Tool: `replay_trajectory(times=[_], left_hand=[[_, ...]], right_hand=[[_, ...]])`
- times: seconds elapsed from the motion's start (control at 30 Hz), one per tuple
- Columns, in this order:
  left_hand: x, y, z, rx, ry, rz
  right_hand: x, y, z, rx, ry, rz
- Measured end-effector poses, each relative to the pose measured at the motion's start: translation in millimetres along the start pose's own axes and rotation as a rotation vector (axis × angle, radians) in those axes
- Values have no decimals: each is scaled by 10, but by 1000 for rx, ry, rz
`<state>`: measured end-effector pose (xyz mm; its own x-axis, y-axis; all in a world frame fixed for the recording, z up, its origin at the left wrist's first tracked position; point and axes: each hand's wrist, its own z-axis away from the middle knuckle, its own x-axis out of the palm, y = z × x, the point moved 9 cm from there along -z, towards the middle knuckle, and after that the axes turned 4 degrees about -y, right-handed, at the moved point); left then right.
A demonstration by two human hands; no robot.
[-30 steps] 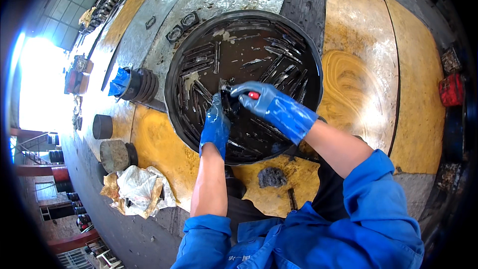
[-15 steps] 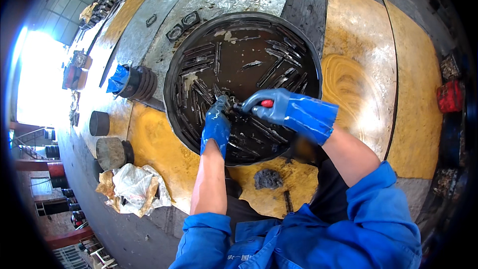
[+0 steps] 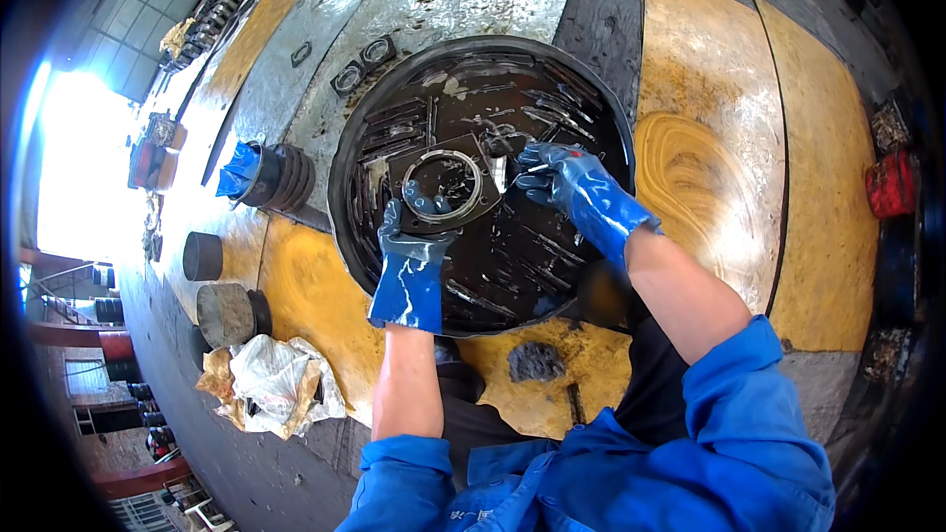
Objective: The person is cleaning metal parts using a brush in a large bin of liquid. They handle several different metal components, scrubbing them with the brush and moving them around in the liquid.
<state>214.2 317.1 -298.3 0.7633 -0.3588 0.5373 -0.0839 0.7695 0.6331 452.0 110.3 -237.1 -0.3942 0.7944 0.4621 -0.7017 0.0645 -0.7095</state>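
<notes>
A dark square flange plate [image 3: 483,201] with a large round hole and a shiny ring edge is tilted up over the tub of dark liquid. My left hand [image 3: 409,261], in a blue rubber glove, grips its lower left side; some fingers show through the hole. In my gloved right hand [image 3: 579,185] is a red-handled tool [image 3: 574,154], mostly hidden by the fingers. A bright flat piece [image 3: 500,175] lies between that hand and the plate; whether it belongs to the tool is unclear. The wide round black tub [image 3: 483,44] holds several dark metal strips [image 3: 558,110].
Two square parts with round holes [image 3: 376,51] lie beyond the tub. To the left stand a dark ribbed cylinder [image 3: 288,177], short round blocks [image 3: 225,315] and a crumpled plastic bag [image 3: 278,381]. A dark rag [image 3: 535,362] sits on the yellow floor sheet near me.
The flange plate has come into view above the liquid, in my left hand. My right hand has moved slightly right and turned, still with the red-handled tool.
</notes>
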Motion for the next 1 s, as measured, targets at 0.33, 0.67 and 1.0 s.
replay_trajectory(times=[0.33,0.67,1.0], left_hand=[[673,-248,-181,-179,-157,525],[553,-243,-374,-142,57,266],[797,121,94,309,-272,-1009]], right_hand=[[-50,283,-260,133,-140,-503],[-31,296,-204,72,-51,-450],[120,236,-78,21,-23,-380]])
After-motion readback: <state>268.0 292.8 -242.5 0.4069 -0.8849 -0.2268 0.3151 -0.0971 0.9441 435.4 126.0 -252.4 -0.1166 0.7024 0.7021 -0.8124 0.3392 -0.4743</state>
